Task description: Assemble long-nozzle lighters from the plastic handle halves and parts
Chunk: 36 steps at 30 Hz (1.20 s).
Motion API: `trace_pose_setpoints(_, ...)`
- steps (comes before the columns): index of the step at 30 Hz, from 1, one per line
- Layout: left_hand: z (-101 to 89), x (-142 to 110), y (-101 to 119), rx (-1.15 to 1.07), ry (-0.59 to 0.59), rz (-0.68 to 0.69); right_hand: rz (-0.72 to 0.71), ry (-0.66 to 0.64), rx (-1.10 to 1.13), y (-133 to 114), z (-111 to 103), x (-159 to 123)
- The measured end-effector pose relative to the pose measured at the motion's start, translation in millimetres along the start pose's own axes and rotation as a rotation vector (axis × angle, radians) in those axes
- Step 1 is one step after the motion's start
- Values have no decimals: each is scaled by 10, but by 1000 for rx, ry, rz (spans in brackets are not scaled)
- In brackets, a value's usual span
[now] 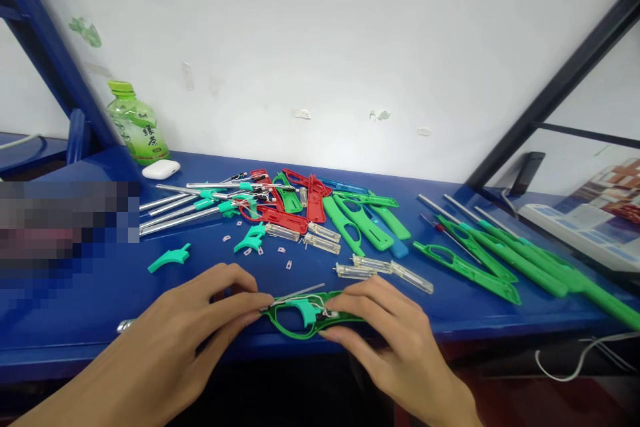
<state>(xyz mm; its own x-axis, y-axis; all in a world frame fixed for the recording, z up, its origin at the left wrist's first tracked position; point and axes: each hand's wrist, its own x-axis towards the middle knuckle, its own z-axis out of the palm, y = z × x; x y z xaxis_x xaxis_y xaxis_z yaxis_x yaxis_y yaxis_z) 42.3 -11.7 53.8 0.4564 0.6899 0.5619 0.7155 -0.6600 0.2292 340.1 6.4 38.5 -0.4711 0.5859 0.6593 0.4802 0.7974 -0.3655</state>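
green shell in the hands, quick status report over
Left hand pinching left end of green shell, right hand holding right end. Teal trigger, white wires in it. Clear tubes just beyond right hand, none over it.

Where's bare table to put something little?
Blue tabletop lies bare between the right hand and the open green handle shell to its right, also between the left hand and leftmost teal trigger. Further back it's crowded: red shells, metal tubes, clear fuel tanks.

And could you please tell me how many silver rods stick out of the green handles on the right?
3, side by side: left rod, middle rod and right rod; handles may hide others.
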Motion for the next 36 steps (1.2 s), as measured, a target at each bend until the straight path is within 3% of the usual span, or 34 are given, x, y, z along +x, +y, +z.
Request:
trace_pose_setpoints(7, -33, -102, -152, 51, -153, 126, -1, 2, 18, 5, -3, 1)
trace_pose_setpoints(16, -19, -207, -245, 236, -124, 258, 4, -9, 36, 12, -6, -1)
trace_pose_setpoints(25, 49, -207, -292, 237, -81, 237, 5, 56, 57, 1, 1, 9)
trace_pose_setpoints(29, 84, -247, -333, 302, -108, 214, 29, 176, 41, 70, -144, -5)
trace_pose_setpoints(32, 82, -221, -304, 291, -101, 208, 88, 278, -160, 218, -364, -70)
trace_pose_setpoints(36, 41, -130, -222, 188, -6, 110, 222, 394, -406, 455, -691, -208)
